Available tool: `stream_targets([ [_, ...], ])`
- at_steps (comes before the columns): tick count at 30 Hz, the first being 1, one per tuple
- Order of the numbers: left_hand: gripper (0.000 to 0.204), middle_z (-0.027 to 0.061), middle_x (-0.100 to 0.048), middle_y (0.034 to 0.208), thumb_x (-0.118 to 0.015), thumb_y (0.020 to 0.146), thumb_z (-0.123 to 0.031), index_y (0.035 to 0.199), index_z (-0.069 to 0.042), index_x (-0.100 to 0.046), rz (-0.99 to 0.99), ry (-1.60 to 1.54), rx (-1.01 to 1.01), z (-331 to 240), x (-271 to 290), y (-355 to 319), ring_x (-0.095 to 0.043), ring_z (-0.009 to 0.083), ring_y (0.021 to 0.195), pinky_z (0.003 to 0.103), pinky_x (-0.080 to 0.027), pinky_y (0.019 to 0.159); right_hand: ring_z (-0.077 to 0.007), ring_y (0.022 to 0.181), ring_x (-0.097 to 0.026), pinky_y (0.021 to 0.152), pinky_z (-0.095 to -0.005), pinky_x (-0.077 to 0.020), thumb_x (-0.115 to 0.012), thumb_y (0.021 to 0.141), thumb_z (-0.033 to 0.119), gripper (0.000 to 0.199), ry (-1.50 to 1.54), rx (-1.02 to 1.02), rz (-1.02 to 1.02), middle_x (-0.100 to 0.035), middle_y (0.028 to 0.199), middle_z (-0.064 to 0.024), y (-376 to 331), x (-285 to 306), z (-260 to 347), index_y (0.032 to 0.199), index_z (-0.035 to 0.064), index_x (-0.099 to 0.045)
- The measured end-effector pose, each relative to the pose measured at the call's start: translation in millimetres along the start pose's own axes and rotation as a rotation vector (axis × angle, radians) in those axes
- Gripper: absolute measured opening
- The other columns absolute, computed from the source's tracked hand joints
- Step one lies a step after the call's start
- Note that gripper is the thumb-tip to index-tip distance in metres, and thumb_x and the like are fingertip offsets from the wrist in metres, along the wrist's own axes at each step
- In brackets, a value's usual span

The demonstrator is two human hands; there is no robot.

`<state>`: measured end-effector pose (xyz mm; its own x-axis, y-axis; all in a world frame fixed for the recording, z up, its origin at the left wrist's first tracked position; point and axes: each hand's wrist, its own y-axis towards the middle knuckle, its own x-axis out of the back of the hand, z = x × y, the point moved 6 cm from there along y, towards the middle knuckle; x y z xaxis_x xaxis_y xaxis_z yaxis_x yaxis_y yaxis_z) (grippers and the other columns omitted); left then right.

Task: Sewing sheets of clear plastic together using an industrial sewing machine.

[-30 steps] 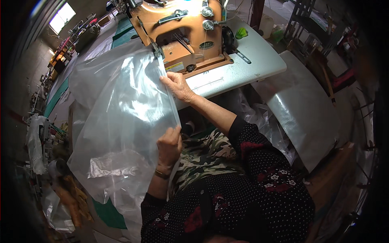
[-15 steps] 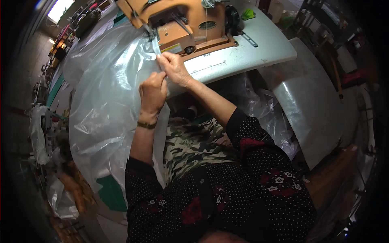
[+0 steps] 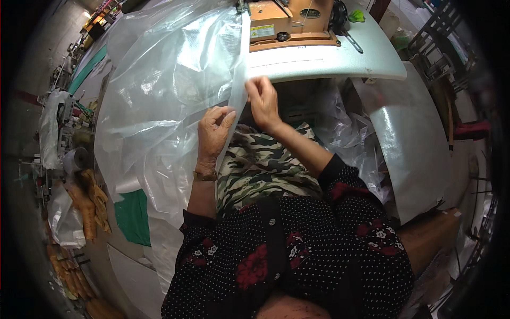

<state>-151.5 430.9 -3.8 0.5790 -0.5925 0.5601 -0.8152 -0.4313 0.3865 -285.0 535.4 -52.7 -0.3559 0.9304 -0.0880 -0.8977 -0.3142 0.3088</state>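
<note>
A large translucent woven plastic sheet (image 3: 159, 101) spreads over the left side of the table and hangs down toward my lap. Its folded edge strip (image 3: 241, 69) runs from under the head of an orange sewing machine (image 3: 313, 26) toward me. My left hand (image 3: 214, 133) pinches the sheet beside this strip, and creases run from the fingers to the left. Slightly farther off, my right hand (image 3: 264, 103) has its fingers curled at the strip's right side, with the fingertips against it and a little blurred. The machine's upper part lies outside the picture.
The pale machine table (image 3: 329, 65) curves to the right, with a bright green object (image 3: 356, 16) by the handwheel. Another plastic sheet (image 3: 409, 138) hangs at the right. Crumpled clear plastic (image 3: 353, 133) lies beneath the table. A green cloth (image 3: 133, 218) is at the lower left.
Both hands have come back toward me, away from the machine, and now sit farther apart along the edge strip. The view has shifted, so the machine appears higher and more to the right.
</note>
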Motion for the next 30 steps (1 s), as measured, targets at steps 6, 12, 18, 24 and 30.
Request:
stream_targets([
  [6, 0.026, -0.0005, -0.061, 0.081, -0.052, 0.1, -0.012, 0.121, -0.001, -0.063, 0.182, -0.596, 0.273, 23.4, -7.8, -6.2, -0.054, 0.0085, 0.068, 0.025, -0.047, 0.064, -0.024, 0.077, -0.063, 0.071, -0.0343, -0.0502, -0.074, 0.085, 0.021, 0.034, -0.069, 0.191, 0.247, -0.063, 0.086, -0.013, -112.6, -15.6, 30.4, 0.107, 0.0026, -0.055],
  [12, 0.05, 0.0095, -0.064, 0.082, -0.064, 0.082, 0.003, 0.131, -0.004, -0.058, 0.238, -0.069, -0.067, 0.4, -3.6, 5.4, -0.059, 0.0151, 0.067, 0.029, -0.051, 0.064, -0.0271, 0.073, -0.062, 0.065, -0.0377, -0.0472, -0.076, 0.078, 0.022, 0.044, -0.544, 0.59, 0.563, -0.062, 0.077, -0.0062, -108.1, -20.1, 64.1, 0.112, 0.0052, -0.054],
  [18, 0.04, 0.0101, -0.067, 0.084, -0.066, 0.081, -0.003, 0.121, -0.005, -0.063, 0.226, 0.169, -0.175, -2.1, -17.3, 13.4, -0.066, 0.0247, 0.07, 0.034, -0.052, 0.064, -0.0269, 0.054, -0.061, 0.059, -0.0395, -0.0468, -0.063, 0.086, 0.013, 0.025, -1.042, 0.547, 1.111, -0.056, 0.056, -0.0066, -116.1, -44.6, 51.2, 0.105, 0.0032, -0.05],
  [24, 0.022, 0.0113, -0.066, 0.083, -0.065, 0.083, -0.009, 0.104, -0.008, -0.067, 0.082, 0.117, -0.315, -1.4, -19.3, 25.5, -0.064, 0.0304, 0.069, 0.037, -0.05, 0.061, -0.0263, 0.05, -0.062, 0.045, -0.038, -0.0457, -0.062, 0.079, 0.006, 0.027, -1.057, 0.585, 1.043, -0.057, 0.054, -0.0079, -108.1, -45.9, 66.0, 0.102, -0.0006, -0.049],
  [30, 0.006, 0.0064, -0.055, 0.074, -0.06, 0.077, -0.004, 0.083, -0.005, -0.059, -0.032, 0.121, -0.266, 8.9, -5.9, 32.5, -0.053, 0.0196, 0.056, 0.032, -0.045, 0.056, -0.0283, 0.058, -0.069, 0.049, -0.0415, -0.0526, -0.063, 0.078, 0.004, 0.022, -1.054, 0.475, 1.002, -0.064, 0.062, -0.0129, -101.7, -49.0, 60.5, 0.095, -0.0007, -0.05],
])
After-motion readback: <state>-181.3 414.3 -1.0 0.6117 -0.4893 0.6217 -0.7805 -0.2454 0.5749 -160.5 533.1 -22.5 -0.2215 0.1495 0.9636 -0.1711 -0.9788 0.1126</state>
